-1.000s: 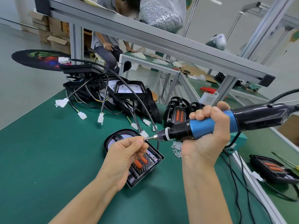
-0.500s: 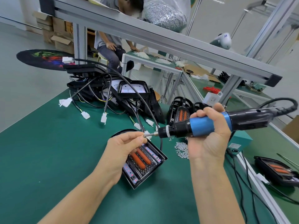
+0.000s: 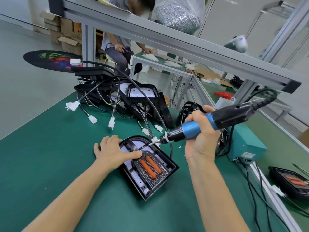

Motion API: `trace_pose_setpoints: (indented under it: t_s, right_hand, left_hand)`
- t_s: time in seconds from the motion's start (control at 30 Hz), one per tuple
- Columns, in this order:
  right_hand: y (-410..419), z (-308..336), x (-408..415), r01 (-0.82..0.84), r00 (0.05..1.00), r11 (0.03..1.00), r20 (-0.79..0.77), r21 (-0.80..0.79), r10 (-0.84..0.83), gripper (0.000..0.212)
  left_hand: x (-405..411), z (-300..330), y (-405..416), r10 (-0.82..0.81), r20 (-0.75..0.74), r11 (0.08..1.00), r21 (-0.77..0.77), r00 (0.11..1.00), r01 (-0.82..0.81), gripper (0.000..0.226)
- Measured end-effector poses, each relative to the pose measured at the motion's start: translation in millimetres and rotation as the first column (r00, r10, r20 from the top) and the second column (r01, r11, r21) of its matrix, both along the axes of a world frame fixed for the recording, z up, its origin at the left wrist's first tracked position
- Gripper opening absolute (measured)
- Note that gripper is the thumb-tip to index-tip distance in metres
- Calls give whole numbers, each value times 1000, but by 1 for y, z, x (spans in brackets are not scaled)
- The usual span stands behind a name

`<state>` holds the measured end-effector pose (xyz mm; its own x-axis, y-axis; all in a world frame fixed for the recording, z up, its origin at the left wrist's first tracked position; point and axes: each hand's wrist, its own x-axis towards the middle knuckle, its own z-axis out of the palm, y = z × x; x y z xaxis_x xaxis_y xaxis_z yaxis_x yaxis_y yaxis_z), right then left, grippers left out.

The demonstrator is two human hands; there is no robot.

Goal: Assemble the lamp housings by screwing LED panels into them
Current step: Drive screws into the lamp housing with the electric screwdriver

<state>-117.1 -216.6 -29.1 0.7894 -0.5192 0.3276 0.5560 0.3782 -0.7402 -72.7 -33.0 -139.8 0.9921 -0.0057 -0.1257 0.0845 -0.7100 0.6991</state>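
Lamp housing (image 3: 151, 171) flat on bench (image 3: 50, 156), LED panel seated inside. Left hand (image 3: 113, 150) presses it flat, fingers straight. Right hand (image 3: 203, 131) grips electric screwdriver (image 3: 200, 127) — bit at upper panel screw. Pile of housings (image 3: 120, 97) behind — likely undone.

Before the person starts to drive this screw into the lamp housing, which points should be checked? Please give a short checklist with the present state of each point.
1. Lamp housing lies flat on the green mat: ok.
2. Left hand presses on the housing's left edge to steady it: ok.
3. Right hand grips the electric screwdriver: ok.
4. Bit tip rests at the curved top end of the LED panel: ok.
5. Screw sits on the bit and lines up with its hole: cannot tell, too small.
6. Housing's black cable is away from the bit: not ok, it passes right beside the tip.
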Motion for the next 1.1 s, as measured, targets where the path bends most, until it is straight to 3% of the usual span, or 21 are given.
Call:
trace_pose_setpoints:
  t_s: [0.1, 0.17, 0.23, 0.37, 1.1]
  right_hand:
    - [5, -2, 6, 5, 1000, 998, -15, -67, -6, 33]
    - [7, -3, 8, 4, 1000, 996, -17, -94, -6, 33]
    - [9, -3, 10, 8, 1000, 994, -16, -109, -10, 33]
    - [10, -1, 11, 23, 1000, 991, 2, -131, -23, 32]
    - [14, -4, 10, -20, 1000, 981, 13, -193, 23, 31]
  left_hand:
    - [-2, 4, -3, 45, -2, 974, -221, 999, -44, 89]
    - [-7, 6, -5, 19, -50, 901, -431, 999, -39, 88]
    - [-10, 5, -7, 9, -28, 853, -521, 1000, -23, 78]
    - [-11, 3, -8, 40, 3, 815, -578, 999, -31, 64]
    - [-16, 5, -15, 58, 33, 783, -622, 998, -25, 68]
